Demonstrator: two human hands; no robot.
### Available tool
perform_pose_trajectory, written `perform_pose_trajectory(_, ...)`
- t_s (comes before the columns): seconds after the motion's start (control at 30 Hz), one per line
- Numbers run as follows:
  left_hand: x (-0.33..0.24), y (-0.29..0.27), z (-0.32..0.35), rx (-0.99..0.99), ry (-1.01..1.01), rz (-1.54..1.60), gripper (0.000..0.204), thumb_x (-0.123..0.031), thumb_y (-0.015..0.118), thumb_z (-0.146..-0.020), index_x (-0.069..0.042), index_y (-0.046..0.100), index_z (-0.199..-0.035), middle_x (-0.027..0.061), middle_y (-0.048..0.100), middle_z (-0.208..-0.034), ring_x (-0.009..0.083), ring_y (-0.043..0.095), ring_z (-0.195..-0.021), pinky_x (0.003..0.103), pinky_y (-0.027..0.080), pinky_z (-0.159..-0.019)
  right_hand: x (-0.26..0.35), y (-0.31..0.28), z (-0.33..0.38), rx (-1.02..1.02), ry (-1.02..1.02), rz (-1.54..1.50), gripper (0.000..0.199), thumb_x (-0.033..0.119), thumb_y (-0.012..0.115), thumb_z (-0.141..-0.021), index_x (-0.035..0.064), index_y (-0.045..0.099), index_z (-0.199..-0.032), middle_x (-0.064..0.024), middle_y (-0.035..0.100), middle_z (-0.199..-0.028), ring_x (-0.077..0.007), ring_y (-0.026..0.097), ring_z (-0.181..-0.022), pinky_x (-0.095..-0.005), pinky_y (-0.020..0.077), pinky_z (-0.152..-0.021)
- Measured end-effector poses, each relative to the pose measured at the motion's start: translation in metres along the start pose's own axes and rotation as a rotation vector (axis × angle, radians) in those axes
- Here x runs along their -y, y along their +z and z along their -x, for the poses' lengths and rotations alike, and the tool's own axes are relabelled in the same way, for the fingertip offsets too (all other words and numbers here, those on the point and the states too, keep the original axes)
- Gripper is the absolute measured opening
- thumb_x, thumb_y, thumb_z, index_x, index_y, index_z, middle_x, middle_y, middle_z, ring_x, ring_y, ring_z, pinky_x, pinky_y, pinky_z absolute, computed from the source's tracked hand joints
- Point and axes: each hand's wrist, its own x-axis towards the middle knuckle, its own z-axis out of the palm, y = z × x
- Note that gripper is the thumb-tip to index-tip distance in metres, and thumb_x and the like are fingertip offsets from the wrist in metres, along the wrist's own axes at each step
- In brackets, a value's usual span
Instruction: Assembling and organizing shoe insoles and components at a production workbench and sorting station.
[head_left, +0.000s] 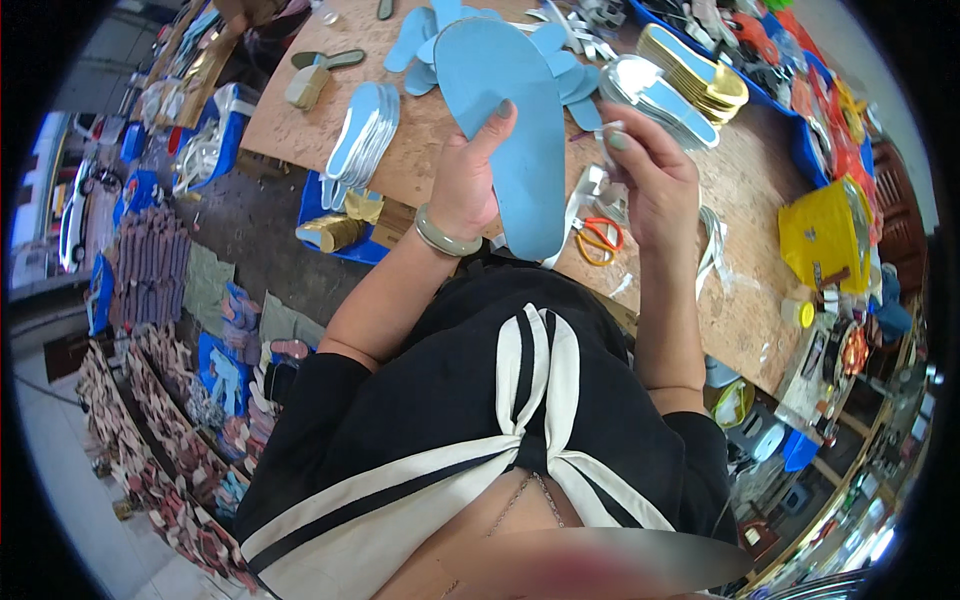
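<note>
A light-blue insole (520, 110) is held up over the table's near edge, its broad end away from me. My left hand (468, 180) grips it from the left side, thumb pressed on the blue face and the other fingers hidden behind. To its right, my right hand (652, 178) is raised with fingers pinched together around a small whitish piece (606, 132), too small to make out fully. Orange-handled scissors (600, 241) lie on the table below that hand. More blue insoles (410, 40) are spread out behind the held one.
On the wooden table (290, 110) stand a stack of blue-topped white soles (362, 135) and a gold-edged stack (695, 75). A yellow bag (822, 240) sits at the right. Blue bins (810, 140) of coloured scraps line the far right. Piled parts (150, 265) cover the floor at left.
</note>
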Motion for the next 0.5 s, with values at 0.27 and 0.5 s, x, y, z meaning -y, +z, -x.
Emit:
perform_pose_trajectory(0.27,0.023,0.039,0.019,0.079,-0.018,0.058,0.034,-0.023,0.057,-0.091,-0.006,0.049,-0.119,0.0065,0.057,-0.111,0.019,0.057,-0.102,0.035,0.046,-0.088,-0.002,-0.003,0.022,-0.126,-0.065,-0.194,0.013,0.009,0.066,-0.083,-0.0007,0.066,-0.092,-0.0065,0.066,-0.087,-0.0112,0.062,-0.076,-0.0237,0.0527,-0.066)
perform_pose_trajectory(0.5,0.043,0.048,0.034,0.063,0.035,0.006,0.032,-0.022,0.057,-0.091,-0.007,0.049,-0.118,0.0054,0.056,-0.111,0.0178,0.055,-0.104,0.036,0.045,-0.09,0.001,-0.011,0.041,-0.181,-0.086,-0.234,0.012,0.01,0.066,-0.083,0.0008,0.067,-0.091,-0.0048,0.066,-0.084,-0.0094,0.06,-0.073,-0.0206,0.0495,-0.064)
